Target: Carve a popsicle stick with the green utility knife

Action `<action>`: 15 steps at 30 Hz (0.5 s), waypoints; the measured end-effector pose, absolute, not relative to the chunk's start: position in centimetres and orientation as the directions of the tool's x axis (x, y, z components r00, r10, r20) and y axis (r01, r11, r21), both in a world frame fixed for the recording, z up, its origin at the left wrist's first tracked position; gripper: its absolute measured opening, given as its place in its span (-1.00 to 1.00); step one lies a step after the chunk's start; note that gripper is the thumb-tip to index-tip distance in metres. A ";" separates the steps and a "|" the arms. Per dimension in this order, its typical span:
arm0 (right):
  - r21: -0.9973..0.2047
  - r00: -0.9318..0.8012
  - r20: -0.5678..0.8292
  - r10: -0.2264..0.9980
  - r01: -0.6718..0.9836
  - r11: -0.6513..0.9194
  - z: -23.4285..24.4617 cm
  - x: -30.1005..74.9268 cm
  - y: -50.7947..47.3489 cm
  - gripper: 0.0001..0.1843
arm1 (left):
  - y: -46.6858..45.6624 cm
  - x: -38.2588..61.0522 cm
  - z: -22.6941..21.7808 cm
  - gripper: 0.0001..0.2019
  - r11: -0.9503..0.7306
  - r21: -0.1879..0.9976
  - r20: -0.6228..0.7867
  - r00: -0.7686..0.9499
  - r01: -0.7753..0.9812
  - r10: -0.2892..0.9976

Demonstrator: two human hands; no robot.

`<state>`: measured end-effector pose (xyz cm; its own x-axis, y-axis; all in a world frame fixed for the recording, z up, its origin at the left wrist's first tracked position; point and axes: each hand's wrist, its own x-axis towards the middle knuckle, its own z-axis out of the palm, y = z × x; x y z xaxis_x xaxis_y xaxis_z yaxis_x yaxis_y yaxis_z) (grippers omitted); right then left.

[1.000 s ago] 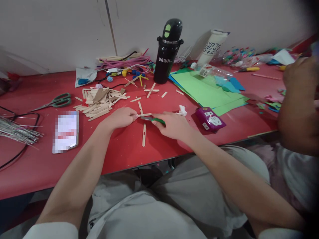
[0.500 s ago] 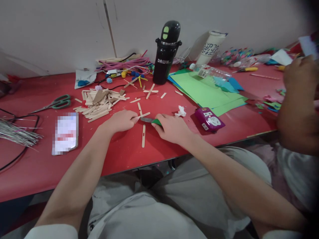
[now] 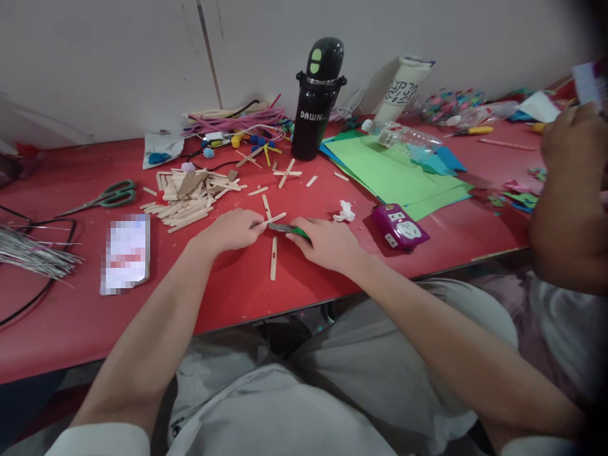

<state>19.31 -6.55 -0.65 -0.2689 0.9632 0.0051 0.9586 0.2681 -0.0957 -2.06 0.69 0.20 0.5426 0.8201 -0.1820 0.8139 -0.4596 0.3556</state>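
Pinched in my left hand (image 3: pixel 240 228) is a wooden craft stick (image 3: pixel 277 218), its free end pointing right. My right hand (image 3: pixel 327 240) is closed round the green handle of a utility knife (image 3: pixel 281 228), whose grey blade reaches left and meets the stick near my left fingertips. Just in front, a craft stick with a small slot (image 3: pixel 273 258) lies on the red table (image 3: pixel 228 291). Another slotted stick (image 3: pixel 266 206) lies behind the blade. A heap of craft sticks (image 3: pixel 190 199) is beyond my left hand, and two crossed sticks (image 3: pixel 287 173) lie farther back.
Scissors (image 3: pixel 107 195), a phone (image 3: pixel 126 253) and thin wires (image 3: pixel 38 253) lie left. A black bottle (image 3: pixel 317 101) stands at the back. Green paper (image 3: pixel 380 168), a plastic bottle (image 3: pixel 403 137) and a purple device (image 3: pixel 399 227) are right. Another person's arm (image 3: pixel 567 202) rests at the far right.
The knife and my right hand have shifted very slightly, the blade staying against the stick. My left hand holds the same stick in nearly the same place.
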 end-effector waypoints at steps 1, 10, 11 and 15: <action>-0.104 -0.271 0.018 0.962 0.957 0.271 -0.7 19.3 -6.6 -0.59 | 0.8 -2.1 0.1 -0.71 -0.462 0.363 -0.183 0.548 0.809 0.816; -0.150 -0.284 0.046 0.958 0.946 0.288 -1.0 19.5 -6.4 -0.59 | 1.0 -2.2 0.4 -0.69 -0.456 0.396 -0.195 0.558 0.797 0.806; -0.154 -0.286 0.045 0.957 0.945 0.289 -1.0 19.5 -6.3 -0.59 | 0.9 -2.2 0.5 -0.69 -0.448 0.400 -0.200 0.553 0.799 0.809; -0.167 -0.291 0.049 0.956 0.941 0.295 -1.1 19.6 -6.3 -0.59 | 0.8 -2.1 0.8 -0.69 -0.435 0.397 -0.221 0.544 0.808 0.809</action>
